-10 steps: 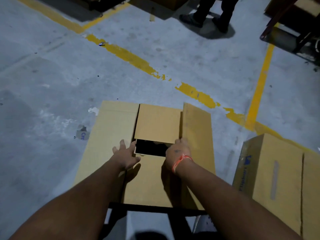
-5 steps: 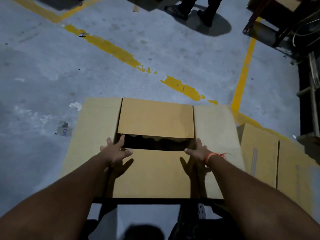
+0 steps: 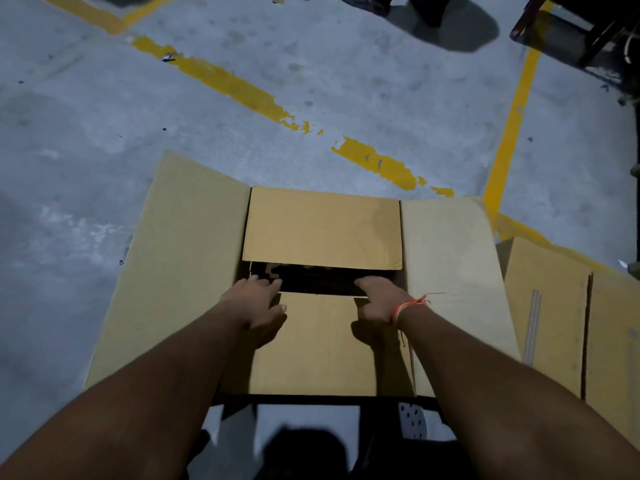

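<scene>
- The left grip (image 3: 256,301), a bare hand, is laid flat on the near flap (image 3: 322,327) of the cardboard box (image 3: 322,372). Its fingers are stretched out almost straight, nothing is enclosed by them, and the fingertips are set at the flap's free edge.
- The right grip (image 3: 379,301) is hooked over that same edge, nearer the right corner. Its fingers are bent down into the dark gap (image 3: 318,282), so the flap is held, and the fingertips are hidden.
- An orange thread (image 3: 407,306) is tied round the right wrist.
- The far flap (image 3: 322,230) is folded inward, and the gap is left between it and the near flap. What lies inside cannot be made out.
- The left flap (image 3: 183,265) and the right flap (image 3: 443,251) are spread outward.
- The box is carried on a black frame (image 3: 311,398), above a grey concrete floor (image 3: 104,133) marked with worn yellow lines (image 3: 221,81).
- A second box (image 3: 554,306) is set just beside it, on the right.
- Another person's dark shoes (image 3: 427,10) are seen at the top edge.
</scene>
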Demonstrator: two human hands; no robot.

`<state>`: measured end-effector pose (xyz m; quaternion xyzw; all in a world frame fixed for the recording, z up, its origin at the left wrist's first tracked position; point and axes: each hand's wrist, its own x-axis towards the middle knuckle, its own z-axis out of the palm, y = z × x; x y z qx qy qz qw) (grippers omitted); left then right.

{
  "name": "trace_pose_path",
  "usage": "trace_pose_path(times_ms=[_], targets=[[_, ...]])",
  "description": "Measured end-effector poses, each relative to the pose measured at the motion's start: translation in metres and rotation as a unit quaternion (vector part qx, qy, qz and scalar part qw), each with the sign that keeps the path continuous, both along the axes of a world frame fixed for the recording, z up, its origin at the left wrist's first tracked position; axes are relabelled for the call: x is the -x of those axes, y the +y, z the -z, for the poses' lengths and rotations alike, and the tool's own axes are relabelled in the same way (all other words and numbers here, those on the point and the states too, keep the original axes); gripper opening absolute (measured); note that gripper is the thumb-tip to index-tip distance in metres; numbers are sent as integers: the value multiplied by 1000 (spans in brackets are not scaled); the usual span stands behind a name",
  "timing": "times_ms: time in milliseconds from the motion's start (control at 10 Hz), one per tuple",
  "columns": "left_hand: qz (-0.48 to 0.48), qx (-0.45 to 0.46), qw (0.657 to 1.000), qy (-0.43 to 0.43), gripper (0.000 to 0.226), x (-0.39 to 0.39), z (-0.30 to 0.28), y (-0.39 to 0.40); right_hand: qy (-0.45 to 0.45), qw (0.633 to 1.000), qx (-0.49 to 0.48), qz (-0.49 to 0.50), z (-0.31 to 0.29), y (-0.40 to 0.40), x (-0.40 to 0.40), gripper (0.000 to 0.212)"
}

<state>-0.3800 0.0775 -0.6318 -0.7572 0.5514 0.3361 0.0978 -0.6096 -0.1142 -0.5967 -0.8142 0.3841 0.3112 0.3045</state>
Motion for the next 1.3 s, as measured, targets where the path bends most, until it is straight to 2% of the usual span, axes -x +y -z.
trace_pose_path(times_ms=[100, 200, 300, 400, 500, 600, 700, 800, 900, 1000, 1100, 1200, 1300], targets=[[-34, -34, 999, 26, 75, -5, -3, 6, 61, 997, -50, -7, -4, 5, -2, 84], [-61, 28, 997, 44, 57, -10, -29, -2, 50, 998, -25, -28, -28, -1, -6, 73], [-161, 59, 977, 125, 54, -11, -67, -8, 23, 999, -48, 1, -67, -2, -5, 46], [-300, -90, 902, 296, 61, 0, -103, -1, 75, 988, -135, -10, -107, 5, 5, 40], [-246, -251, 866, 357, 74, 19, -117, 20, 130, 962, -242, 11, -131, 26, 22, 49], [-229, -299, 852, 364, 76, 51, -106, 50, 171, 948, -267, -8, -125, 69, 39, 38], [-304, -255, 830, 391, 65, 101, -87, 88, 177, 958, -220, -40, -77, 118, 57, 22], [-437, -122, 808, 376, 43, 136, -60, 119, 205, 965, -147, -65, -59, 163, 59, 19], [-448, -74, 816, 359, 61, 144, -67, 124, 172, 978, -68, -99, -92, 182, 44, 42], [-456, -87, 802, 376, 64, 145, -90, 120, 113, 989, -95, -22, -69, 173, 51, 48], [-501, -61, 761, 407, 67, 133, -95, 114, -12, 970, -146, 195, -59, 166, 53, 46], [-634, 34, 609, 476, 65, 120, -84, 96, -197, 794, -286, 499, -41, 150, 47, 44], [-702, 92, 411, 574, 75, 114, -63, 79, -296, 554, -366, 687, -35, 140, 34, 31]])
